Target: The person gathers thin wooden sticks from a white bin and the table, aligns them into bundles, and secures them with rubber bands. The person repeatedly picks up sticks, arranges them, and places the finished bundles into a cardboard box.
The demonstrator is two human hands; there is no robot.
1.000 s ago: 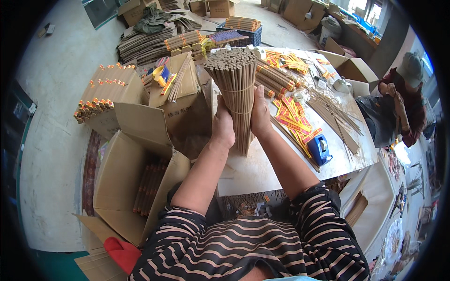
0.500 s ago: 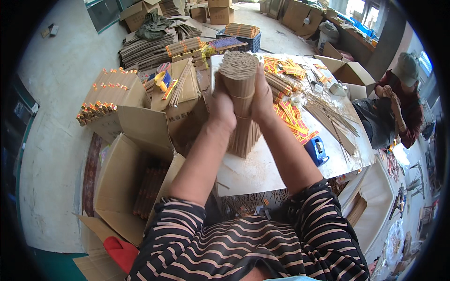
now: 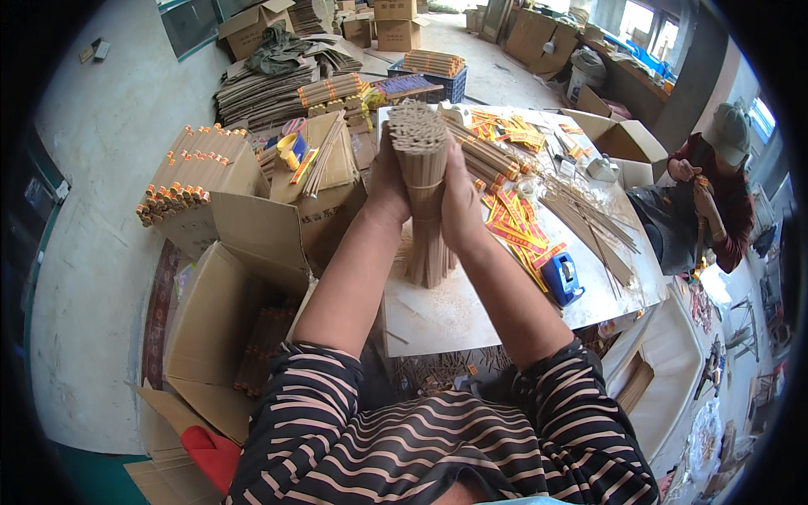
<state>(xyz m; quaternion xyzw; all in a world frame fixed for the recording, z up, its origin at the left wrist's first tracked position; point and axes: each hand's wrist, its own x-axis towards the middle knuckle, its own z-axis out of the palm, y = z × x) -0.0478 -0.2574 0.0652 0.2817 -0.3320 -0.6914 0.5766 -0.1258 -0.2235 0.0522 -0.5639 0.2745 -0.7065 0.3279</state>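
Note:
A thick bundle of thin brown incense sticks (image 3: 426, 172) stands upright on the white tabletop (image 3: 446, 324), bound round its middle by a thin band. My left hand (image 3: 389, 183) is wrapped round its left side, and my right hand (image 3: 460, 202) closes on it from the right. Most of my left fingers are hidden behind the sticks. Just beyond my right hand lie several wrapped incense bundles (image 3: 488, 158). Nearer, red-and-yellow paper strips (image 3: 515, 225) are spread beside a blue tape dispenser (image 3: 561, 279). Loose sticks (image 3: 589, 231) lie further right.
At my left, an open cardboard box (image 3: 198, 316) holds dark bundles at its bottom. Wrapped bundles (image 3: 195, 164) are stacked behind it, near a yellow tape roll (image 3: 290, 153). Another person (image 3: 715, 181) sits beyond the table's right side, near an open carton (image 3: 631, 143).
The bundle has shifted slightly left and down in the picture, with both hands still on it. My right hand sits a little lower along it. The other person's hands have moved apart.

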